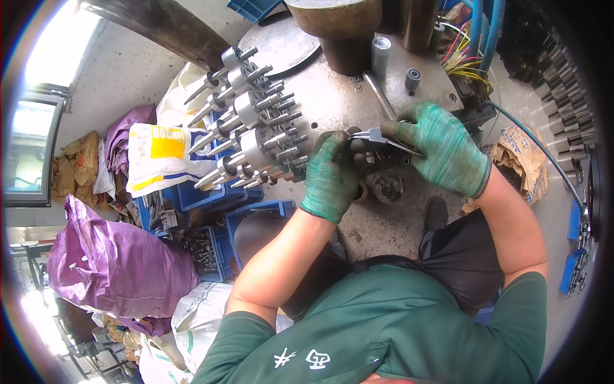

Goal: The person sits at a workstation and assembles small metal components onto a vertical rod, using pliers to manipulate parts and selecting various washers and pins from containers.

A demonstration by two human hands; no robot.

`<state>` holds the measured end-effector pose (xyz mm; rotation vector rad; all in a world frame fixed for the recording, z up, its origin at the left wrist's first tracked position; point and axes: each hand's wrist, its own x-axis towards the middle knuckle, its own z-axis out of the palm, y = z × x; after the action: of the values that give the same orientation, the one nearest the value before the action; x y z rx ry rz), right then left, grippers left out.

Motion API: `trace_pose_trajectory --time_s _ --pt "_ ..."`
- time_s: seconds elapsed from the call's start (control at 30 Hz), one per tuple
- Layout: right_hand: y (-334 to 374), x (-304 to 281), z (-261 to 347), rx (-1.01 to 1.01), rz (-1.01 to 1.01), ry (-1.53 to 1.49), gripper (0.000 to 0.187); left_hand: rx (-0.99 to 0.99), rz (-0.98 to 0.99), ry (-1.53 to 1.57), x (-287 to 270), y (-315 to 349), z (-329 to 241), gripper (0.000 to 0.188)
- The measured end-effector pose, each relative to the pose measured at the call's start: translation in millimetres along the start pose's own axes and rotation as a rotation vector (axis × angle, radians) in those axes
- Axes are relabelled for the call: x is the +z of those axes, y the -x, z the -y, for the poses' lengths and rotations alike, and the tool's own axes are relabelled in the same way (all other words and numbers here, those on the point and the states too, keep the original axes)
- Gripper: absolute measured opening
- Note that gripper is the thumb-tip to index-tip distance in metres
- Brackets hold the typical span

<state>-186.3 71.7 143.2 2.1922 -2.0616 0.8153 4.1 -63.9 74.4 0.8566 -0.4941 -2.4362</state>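
Note:
Both my hands wear green knit gloves with dark, soiled fingertips. In my right hand [444, 144] is a slim silver metal tool [375, 135] with a broad flat part and a narrow tip, gripped between thumb and fingers. The tip reaches to the curled fingers of my left hand [334, 173]. What those fingers pinch is too dark and covered to make out. Just beyond the hands, a metal rod [378, 96] slants over the steel machine table [332, 105]. Left of my left hand stand several round metal fixtures [259, 144] full of shiny steel pins.
A thick press column [345, 48] rises from the table, near a metal cylinder [380, 57] and a short bushing [413, 78]. Blue bins [220, 246] and a purple sack [118, 262] stand at left. Coloured wires [470, 64] and a brown paper sack [521, 160] are at right.

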Motion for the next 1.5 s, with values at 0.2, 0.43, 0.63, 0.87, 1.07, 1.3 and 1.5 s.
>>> trace_pose_trajectory --time_s 0.2,0.43,0.63,0.87,1.07,1.3,1.5 --pt "-1 -1 1 0.010 -0.008 0.009 0.056 -0.016 0.026 0.060 3 2 0 0.014" --pt "-2 0 -1 -0.025 0.021 0.093 0.055 -0.012 0.031 0.038 -6 -3 3 0.022" --pt "-12 6 -1 0.213 -0.021 -0.219 0.046 0.046 0.049 0.068 -2 2 12 0.026" --pt "-63 57 -6 0.118 0.101 -0.188 0.044 -0.101 0.132 -0.235 -13 5 68 0.043" --pt "-111 82 5 0.473 0.345 -0.432 0.045 -0.243 0.071 -0.424 -16 14 82 0.036" --pt "-126 89 -1 0.644 0.437 -0.696 0.044 -0.263 0.093 -0.496 -25 6 79 0.035" --pt "-126 92 -12 0.656 0.448 -0.819 0.045 -0.287 0.085 -0.384 -23 6 79 0.037"
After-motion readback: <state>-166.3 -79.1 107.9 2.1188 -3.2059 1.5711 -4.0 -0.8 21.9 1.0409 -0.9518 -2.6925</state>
